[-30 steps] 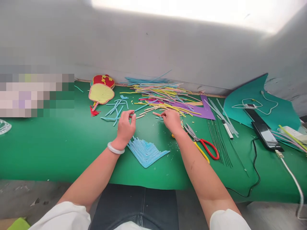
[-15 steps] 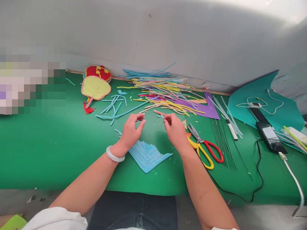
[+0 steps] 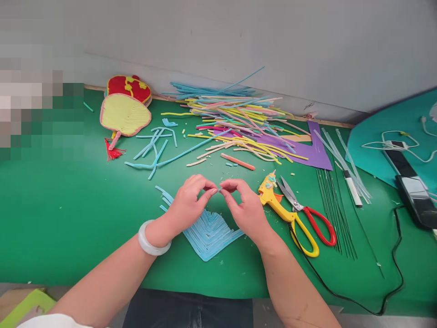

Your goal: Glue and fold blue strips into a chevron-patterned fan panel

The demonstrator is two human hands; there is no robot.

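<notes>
My left hand (image 3: 193,202), with a white bangle on the wrist, pinches thumb and forefinger together. My right hand (image 3: 244,207) pinches the same way, its fingertips meeting the left ones. A tiny bit seems caught between them, too small to name. Below the hands lies a light-blue V-shaped panel (image 3: 208,237) of strips glued side by side, partly covered by the left hand. Just beyond the fingers sits an orange-pink stick (image 3: 238,161) near small blue scraps (image 3: 229,164). Close to my right hand are a yellow glue gun (image 3: 273,196) and scissors (image 3: 297,206) with red and yellow handles.
Behind is a pile of coloured fuzzy sticks (image 3: 235,114) on purple card (image 3: 303,150). Loose blue strips (image 3: 157,146) and a yellow fan (image 3: 124,114) lie left. At right are green wires (image 3: 334,209), clear glue sticks (image 3: 351,159), a black device (image 3: 414,196) and a cable (image 3: 396,255).
My hands have come together, fingertips now meeting above the blue panel and nearer to me. The orange-pink stick and the glue gun show more fully. The view has shifted slightly.
</notes>
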